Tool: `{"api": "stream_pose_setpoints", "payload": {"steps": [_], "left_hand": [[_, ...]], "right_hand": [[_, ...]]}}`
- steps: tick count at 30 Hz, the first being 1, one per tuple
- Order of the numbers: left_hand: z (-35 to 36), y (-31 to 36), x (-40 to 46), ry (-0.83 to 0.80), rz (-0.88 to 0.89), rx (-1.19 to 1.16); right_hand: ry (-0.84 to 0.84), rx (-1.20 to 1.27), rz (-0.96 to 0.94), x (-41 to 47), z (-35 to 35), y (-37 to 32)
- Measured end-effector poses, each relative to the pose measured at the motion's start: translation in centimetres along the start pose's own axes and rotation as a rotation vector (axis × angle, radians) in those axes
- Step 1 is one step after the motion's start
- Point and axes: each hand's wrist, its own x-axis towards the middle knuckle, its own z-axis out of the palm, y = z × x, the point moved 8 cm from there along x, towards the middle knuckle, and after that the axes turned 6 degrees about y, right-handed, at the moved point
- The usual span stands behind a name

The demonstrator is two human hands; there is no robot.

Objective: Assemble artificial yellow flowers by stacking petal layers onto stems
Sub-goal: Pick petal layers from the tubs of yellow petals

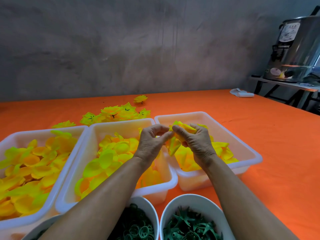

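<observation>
1. yellow petal layers (174,144), bunched and partly folded, are held between the two hands above the gap between the middle and right trays.
2. right hand (197,142): fingers curled round the upper part of the petal layers, thumb pressed to them on the near side.
3. left hand (152,141): fingers curled, with thumb and forefinger tips meeting at the left edge of the petal layers; whether they truly pinch the fabric cannot be told.
4. right tray (242,144), white plastic, holds loose yellow petals directly beneath the hands.
5. middle tray (121,123) holds rounder yellow-orange petals; the left forearm crosses over it.
6. left tray (43,131) is filled with similar petals.
7. two white bowls at the near edge: one with green rings (135,226), one with green spiky calyx pieces (188,224).
8. finished flowers (117,115) lie in a cluster behind the trays on the orange tablecloth (259,170); a single flower (140,99) lies farther back.
9. a steel urn (297,49) stands on a side stand at the far right.
</observation>
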Motion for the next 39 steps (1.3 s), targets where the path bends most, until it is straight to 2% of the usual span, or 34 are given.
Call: {"api": "stream_pose_setpoints", "payload": {"steps": [6, 11, 17, 26, 30, 39], "left_hand": [[-2.3, -0.8, 0.6, 0.217, -0.107, -0.177], [-2.0, -0.9, 0.5, 0.205, -0.088, -0.160], [-2.1, -0.9, 0.6, 0.192, -0.068, -0.127], [-1.7, -0.4, 0.6, 0.147, -0.004, -0.061], [-1.7, -0.3, 0.4, 0.145, -0.022, -0.097], [-1.0, -0.6, 0.3, 0.068, -0.058, -0.078]], "right_hand": [[0.099, 0.063, 0.090, 0.6, -1.4, 1.0], [0.237, -0.004, 0.009, 0.6, -2.3, 0.5], [0.221, -0.048, -0.064, 0.6, -2.3, 0.2], [0.407, -0.176, -0.124, 0.6, -4.0, 0.0], [0.415, -0.200, -0.131, 0.6, -4.1, 0.0], [0.284, -0.251, -0.204, 0.5, -2.5, -0.7]]}}
